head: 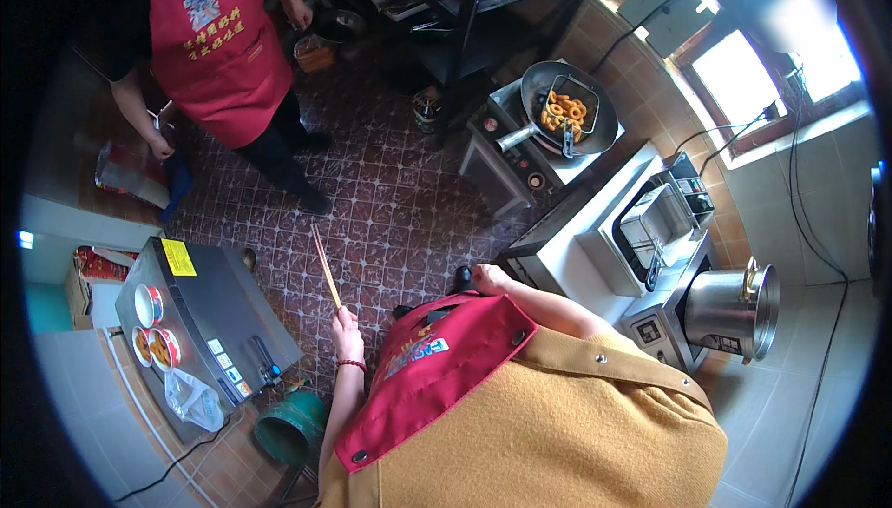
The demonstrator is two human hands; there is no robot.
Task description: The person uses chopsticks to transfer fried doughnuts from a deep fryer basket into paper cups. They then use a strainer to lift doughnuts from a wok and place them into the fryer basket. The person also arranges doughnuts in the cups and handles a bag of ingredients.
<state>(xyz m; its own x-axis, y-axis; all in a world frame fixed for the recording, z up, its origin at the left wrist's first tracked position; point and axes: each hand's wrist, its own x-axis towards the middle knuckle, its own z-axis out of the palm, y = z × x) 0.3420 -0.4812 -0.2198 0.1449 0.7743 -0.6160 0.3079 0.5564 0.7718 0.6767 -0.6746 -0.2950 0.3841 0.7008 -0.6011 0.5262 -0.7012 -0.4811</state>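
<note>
My left hand (347,330), with a red bead bracelet at the wrist, grips a pair of long wooden chopsticks (326,265) that point away from me over the tiled floor. Beside my red apron (446,361), my right hand (490,278) is curled near the steel counter corner; whether it holds anything cannot be told. Ahead to the right, a wok (599,83) on a cooktop carries a wire fry basket (589,100) of golden fried rings (566,112). Paper cups stand on a dark cabinet (244,306) to my left; two hold fried food (159,349).
Another person (216,55) in a red apron stands ahead left. A deep fryer (613,257) and a tall steel pot (728,309) are on my right. A green bin (289,428) stands near my left arm, and a black shelf rack (463,20) ahead. A plastic bag (191,396) lies near the cups.
</note>
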